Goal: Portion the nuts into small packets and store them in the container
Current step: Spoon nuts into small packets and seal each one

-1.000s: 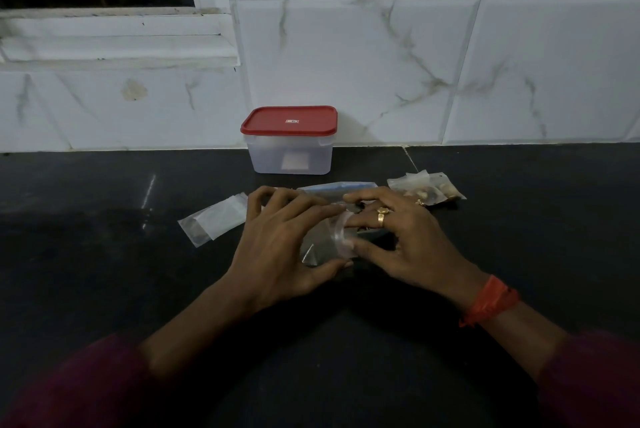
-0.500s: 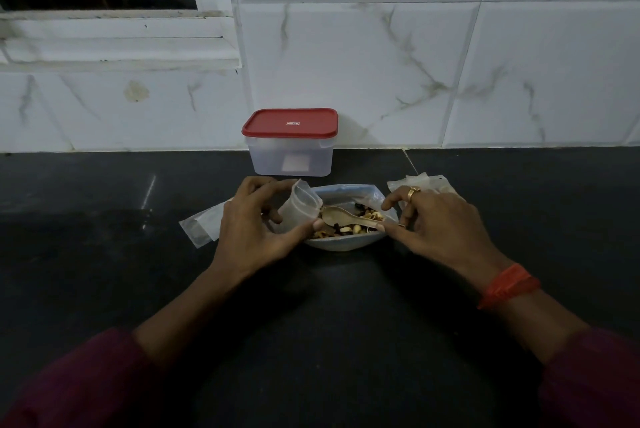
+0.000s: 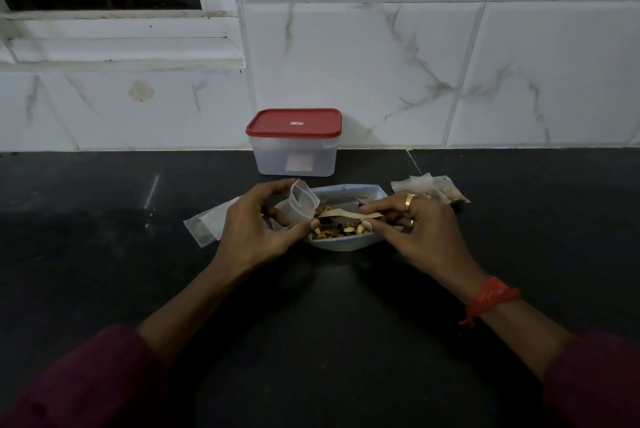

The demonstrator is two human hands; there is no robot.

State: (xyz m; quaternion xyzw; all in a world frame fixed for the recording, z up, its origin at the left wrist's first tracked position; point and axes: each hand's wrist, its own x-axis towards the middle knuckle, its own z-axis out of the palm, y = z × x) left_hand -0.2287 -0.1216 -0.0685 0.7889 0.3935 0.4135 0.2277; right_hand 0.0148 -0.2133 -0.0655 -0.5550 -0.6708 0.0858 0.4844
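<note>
My left hand (image 3: pixel 256 225) holds a small clear packet (image 3: pixel 302 203) open, its mouth turned to the right. My right hand (image 3: pixel 414 225) pinches a pale wooden spoon (image 3: pixel 341 214) by the handle, and the loaded bowl of the spoon sits at the packet's mouth. Beneath both lies a big open bag of mixed nuts (image 3: pixel 343 232) on the black counter. The clear container (image 3: pixel 294 150) with its red lid on stands against the wall behind.
Empty clear packets (image 3: pixel 204 228) lie left of my left hand. Filled small packets (image 3: pixel 431 190) lie to the right of the nut bag. The white tiled wall (image 3: pixel 415 64) bounds the counter (image 3: pixel 104 254) at the back.
My hands came apart off the bag. The left one lifted a packet and opened it; the right one took the spoon and carried nuts up to the packet's mouth.
</note>
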